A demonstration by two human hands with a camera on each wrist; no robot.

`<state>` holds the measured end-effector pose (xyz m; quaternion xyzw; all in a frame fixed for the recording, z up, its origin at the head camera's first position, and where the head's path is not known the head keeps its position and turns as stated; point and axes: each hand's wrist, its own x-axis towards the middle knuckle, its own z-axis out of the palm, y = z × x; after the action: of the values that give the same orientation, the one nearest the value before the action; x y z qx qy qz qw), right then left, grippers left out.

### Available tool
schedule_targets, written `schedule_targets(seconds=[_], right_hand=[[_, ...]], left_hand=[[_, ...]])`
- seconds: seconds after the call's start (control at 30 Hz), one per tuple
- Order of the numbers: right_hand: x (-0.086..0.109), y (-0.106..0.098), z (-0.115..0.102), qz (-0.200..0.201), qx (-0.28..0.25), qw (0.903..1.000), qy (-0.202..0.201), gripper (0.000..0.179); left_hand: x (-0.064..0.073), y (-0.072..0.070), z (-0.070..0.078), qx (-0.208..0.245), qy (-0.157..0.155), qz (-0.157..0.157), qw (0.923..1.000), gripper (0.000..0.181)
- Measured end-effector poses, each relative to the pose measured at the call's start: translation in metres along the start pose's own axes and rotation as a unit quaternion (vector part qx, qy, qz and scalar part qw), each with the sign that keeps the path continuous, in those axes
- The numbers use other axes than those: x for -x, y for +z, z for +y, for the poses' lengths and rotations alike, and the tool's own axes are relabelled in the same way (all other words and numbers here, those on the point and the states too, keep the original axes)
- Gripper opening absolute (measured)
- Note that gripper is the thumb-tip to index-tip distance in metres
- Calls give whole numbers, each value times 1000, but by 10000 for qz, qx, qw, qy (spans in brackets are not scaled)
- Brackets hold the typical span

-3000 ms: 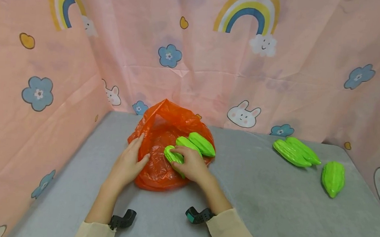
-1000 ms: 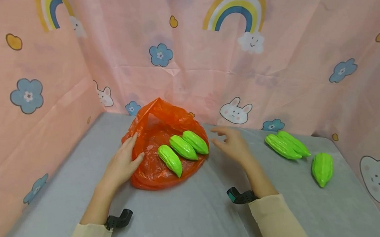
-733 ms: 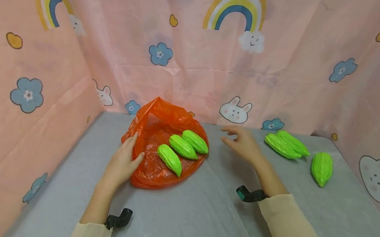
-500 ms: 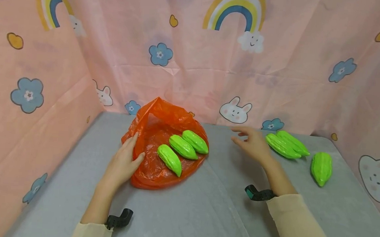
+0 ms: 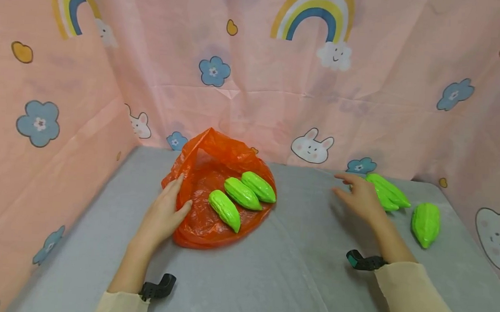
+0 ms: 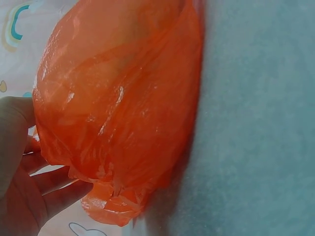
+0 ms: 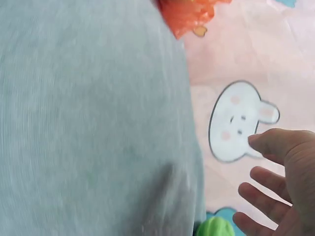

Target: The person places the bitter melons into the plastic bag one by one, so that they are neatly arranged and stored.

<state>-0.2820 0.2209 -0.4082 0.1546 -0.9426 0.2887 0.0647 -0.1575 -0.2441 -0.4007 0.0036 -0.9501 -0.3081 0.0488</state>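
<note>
An orange plastic bag (image 5: 204, 234) lies with its mouth spread, and three bright green, ridged bitter gourds, one of them this gourd (image 5: 224, 210), rest on it in a row. My left hand (image 5: 160, 216) touches the bag's left side with extended fingers; the left wrist view shows the fingertips against the thin plastic. Over on the right, my right hand (image 5: 361, 197) hovers above the table, fingers spread and holding nothing. It partly hides a pair of bitter gourds (image 5: 388, 192) lying side by side. Another bitter gourd (image 5: 426, 225) lies apart, further right.
A grey cloth-covered table (image 5: 268, 281) carries everything. Pink patterned curtain (image 5: 253, 108) closes off the back and both sides. Each wrist wears a black camera band, such as the left band (image 5: 158, 288).
My right hand has let go of a bitter gourd on the bag and travelled right, to the gourds on that side. The left hand has stayed at the bag.
</note>
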Motion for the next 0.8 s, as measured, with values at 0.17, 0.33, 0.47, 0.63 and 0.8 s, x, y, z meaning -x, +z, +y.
schedule_targets(seconds=[0.17,0.33,0.47,0.63,0.8], right_hand=[[0,-10,16,82,-200,9991,375,49],[-2,-25,32,-27,-280,9982,529,52],[-5,-35,44,154,-154,9987,459,47],[-2,-45,55,173,-67,9979,616,46],[3,-48,63,22,-34,9966,824,48]], left_hand=[[0,0,0,2,-25,-22,10000,77],[0,0,-1,10,5,5,10000,77],[0,0,-1,-9,27,26,10000,77],[0,0,-1,6,41,20,10000,77],[0,0,0,30,-4,4,10000,77]])
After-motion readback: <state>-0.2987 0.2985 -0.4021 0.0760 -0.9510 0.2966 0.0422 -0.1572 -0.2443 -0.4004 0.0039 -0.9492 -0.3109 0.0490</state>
